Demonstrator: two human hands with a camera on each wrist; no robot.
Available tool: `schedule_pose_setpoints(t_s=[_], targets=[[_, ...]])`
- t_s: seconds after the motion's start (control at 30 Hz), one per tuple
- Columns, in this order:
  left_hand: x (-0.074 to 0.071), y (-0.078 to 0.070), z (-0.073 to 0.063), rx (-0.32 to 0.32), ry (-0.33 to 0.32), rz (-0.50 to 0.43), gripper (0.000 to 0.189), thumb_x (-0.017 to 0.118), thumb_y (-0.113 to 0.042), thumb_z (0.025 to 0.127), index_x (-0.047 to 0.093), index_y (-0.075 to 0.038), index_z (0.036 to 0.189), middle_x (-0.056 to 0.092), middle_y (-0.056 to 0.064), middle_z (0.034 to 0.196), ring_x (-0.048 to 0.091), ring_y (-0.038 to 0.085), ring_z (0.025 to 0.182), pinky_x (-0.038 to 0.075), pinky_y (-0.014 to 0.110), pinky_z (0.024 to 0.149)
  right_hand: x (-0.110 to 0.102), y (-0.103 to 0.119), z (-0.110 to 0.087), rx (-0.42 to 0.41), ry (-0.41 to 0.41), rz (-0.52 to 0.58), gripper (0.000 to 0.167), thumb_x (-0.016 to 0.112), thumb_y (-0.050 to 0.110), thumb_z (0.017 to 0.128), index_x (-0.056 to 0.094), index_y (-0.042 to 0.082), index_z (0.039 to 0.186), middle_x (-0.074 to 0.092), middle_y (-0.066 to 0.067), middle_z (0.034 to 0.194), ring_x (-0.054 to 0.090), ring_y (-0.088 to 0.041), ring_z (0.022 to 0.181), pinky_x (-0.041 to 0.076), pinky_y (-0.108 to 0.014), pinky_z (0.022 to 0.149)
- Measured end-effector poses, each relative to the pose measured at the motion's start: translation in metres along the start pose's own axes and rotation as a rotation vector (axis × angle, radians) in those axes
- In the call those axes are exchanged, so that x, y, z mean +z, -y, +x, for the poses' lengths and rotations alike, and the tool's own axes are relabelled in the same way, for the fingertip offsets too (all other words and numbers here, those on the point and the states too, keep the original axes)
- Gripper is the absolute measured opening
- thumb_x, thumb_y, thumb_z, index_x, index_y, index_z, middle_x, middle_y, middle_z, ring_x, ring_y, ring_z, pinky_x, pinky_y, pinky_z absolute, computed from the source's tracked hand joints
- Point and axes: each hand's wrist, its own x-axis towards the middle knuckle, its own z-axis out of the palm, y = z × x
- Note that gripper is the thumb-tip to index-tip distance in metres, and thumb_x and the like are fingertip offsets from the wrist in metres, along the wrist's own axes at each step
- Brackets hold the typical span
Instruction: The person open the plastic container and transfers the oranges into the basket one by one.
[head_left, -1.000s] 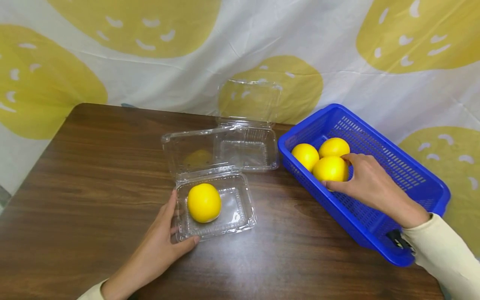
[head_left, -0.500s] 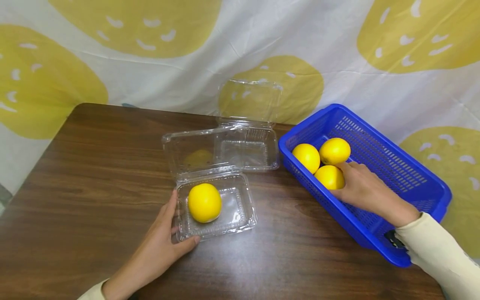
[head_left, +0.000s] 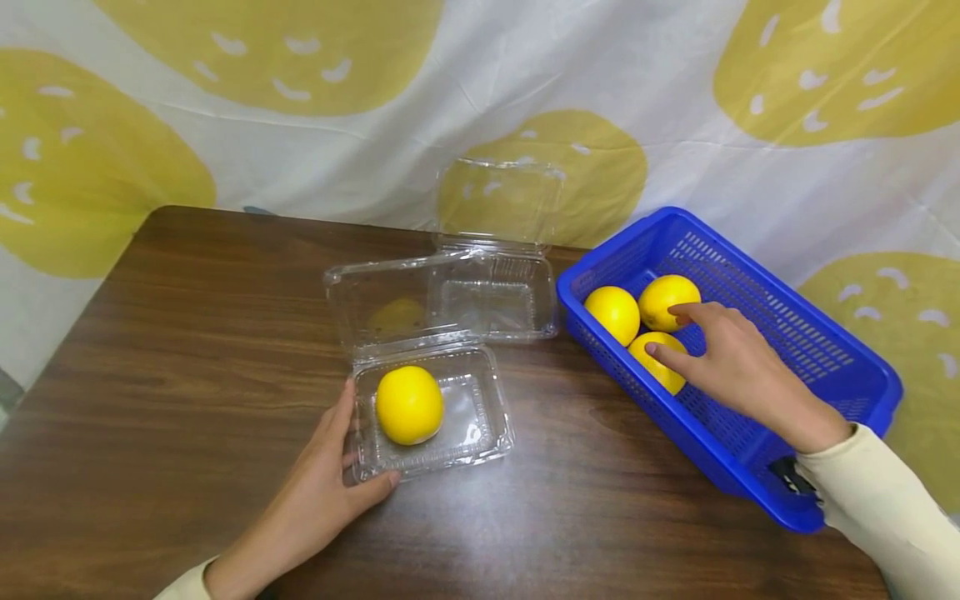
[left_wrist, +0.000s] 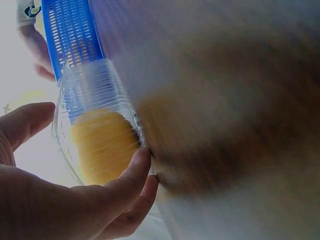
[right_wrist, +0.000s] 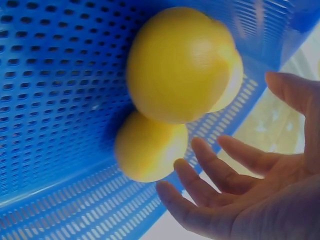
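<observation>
In the head view, several yellow citrus fruits sit together at the left end of the blue basket. My right hand hovers over the front citrus fruit, its thumb and fingers spread and holding nothing. The right wrist view shows those fingers apart from the citrus fruit. Left of the basket, my left hand rests at the left side of a clear plastic container, thumb by its front edge and fingers along its left wall. One citrus fruit lies in the left part of that container, whose lid stands raised.
Behind it stands a second clear container, lid up, with no fruit inside. The blue basket stands slanted on the right of the brown table. A fruit-print cloth hangs along the back edge.
My right hand has let go of the front citrus fruit and drawn up slightly from it. That fruit has shifted a little toward me. The left hand and the container have stayed put.
</observation>
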Motion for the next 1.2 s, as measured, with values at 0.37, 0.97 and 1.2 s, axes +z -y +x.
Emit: schedule_pose_setpoints(t_s=[0.37,0.97,1.2], targets=[[0.0,0.0,0.0,-0.001,0.004,0.002,0.127,0.092,-0.025,0.092,-0.001,-0.014,0.178,0.026,0.028,0.175,0.06,0.048,0.139,0.053,0.051,0.114,-0.003,0.03,-0.01,-0.104,-0.174,0.11,0.064,0.081,0.04,0.101,0.065,-0.002,0.146,0.063,-0.029,0.148,0.048,-0.054,0.143,0.04,-0.076,0.11],[-0.002,-0.001,0.002,0.005,0.005,0.01,0.127,0.092,-0.025,0.093,-0.001,-0.013,0.178,0.025,0.027,0.176,0.06,0.046,0.14,0.053,0.048,0.114,0.005,0.075,-0.026,-0.269,-0.315,0.136,0.054,0.089,0.024,0.092,0.071,0.0,0.137,0.07,-0.023,0.134,0.058,-0.044,0.134,0.047,-0.067,0.107],[-0.001,0.001,0.002,-0.009,0.011,0.012,0.127,0.092,-0.026,0.093,-0.002,-0.014,0.178,0.024,0.027,0.176,0.061,0.045,0.139,0.054,0.048,0.114,0.016,0.083,-0.027,-0.288,-0.266,0.126,0.059,0.088,0.028,0.095,0.068,0.001,0.143,0.068,-0.022,0.14,0.058,-0.044,0.136,0.046,-0.067,0.111]])
